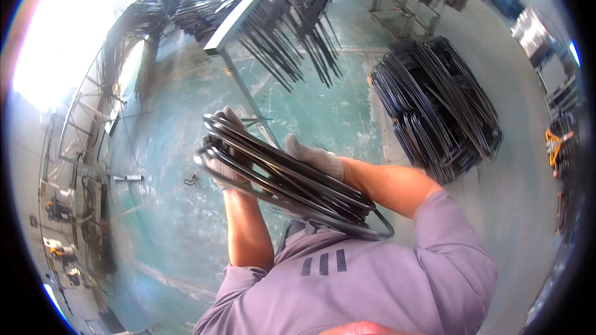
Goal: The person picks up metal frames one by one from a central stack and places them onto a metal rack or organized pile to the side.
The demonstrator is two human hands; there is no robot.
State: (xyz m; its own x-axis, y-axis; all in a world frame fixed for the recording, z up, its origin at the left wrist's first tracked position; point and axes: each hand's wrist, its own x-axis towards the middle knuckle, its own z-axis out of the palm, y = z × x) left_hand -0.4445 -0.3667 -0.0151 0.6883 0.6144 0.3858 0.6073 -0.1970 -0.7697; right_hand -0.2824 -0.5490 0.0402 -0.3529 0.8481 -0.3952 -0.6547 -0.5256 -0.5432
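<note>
A bundle of bent black metal tubes (292, 180), looped at the ends, lies slantwise in front of my chest. Its far left end is gripped by my left hand (223, 175), in a grey knit glove, with fingers showing above and below the tubes. My right hand (316, 160), gloved the same way, holds the bundle from its upper right side, thumb up. Tubes hide most of the right fingers. The near end of the bundle rests close against my grey-purple shirt (372, 273).
Ahead, a rack with a pale beam (239, 18) carries many hanging black tubes (285, 43). To the right, a large stack of similar bent tubes (437, 105) sits above the green-grey floor (167, 223). A metal frame (87, 108) runs along the left wall; a yellow-orange object (555, 144) stands far right.
</note>
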